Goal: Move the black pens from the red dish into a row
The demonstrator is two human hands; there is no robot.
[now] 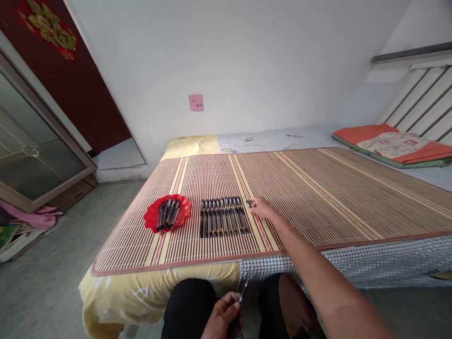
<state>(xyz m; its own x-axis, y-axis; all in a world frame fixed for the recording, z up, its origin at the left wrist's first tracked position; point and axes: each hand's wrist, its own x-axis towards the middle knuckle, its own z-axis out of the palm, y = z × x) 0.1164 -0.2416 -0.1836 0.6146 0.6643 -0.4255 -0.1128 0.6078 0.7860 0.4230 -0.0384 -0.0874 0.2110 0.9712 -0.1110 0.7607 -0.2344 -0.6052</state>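
Low between my knees, my left hand (223,316) is closed round a pen (243,294), whose slim tip points up and away from me. My right hand (260,207) reaches over the bamboo mat (303,197), fingers pinched on a small dark piece that looks like a pen cap (248,204). Just left of those fingers, several black pens (222,216) lie side by side in a neat row. Farther left, a red wavy-rimmed dish (149,217) holds several more black pens (167,214) in a loose pile.
The mat covers a bed with a yellow and checked sheet (158,287). Folded orange and floral bedding (399,146) lies at the far right, near a slatted headboard (420,99). A pink note (196,102) is stuck on the white wall. A glass-fronted cabinet (31,136) stands left.
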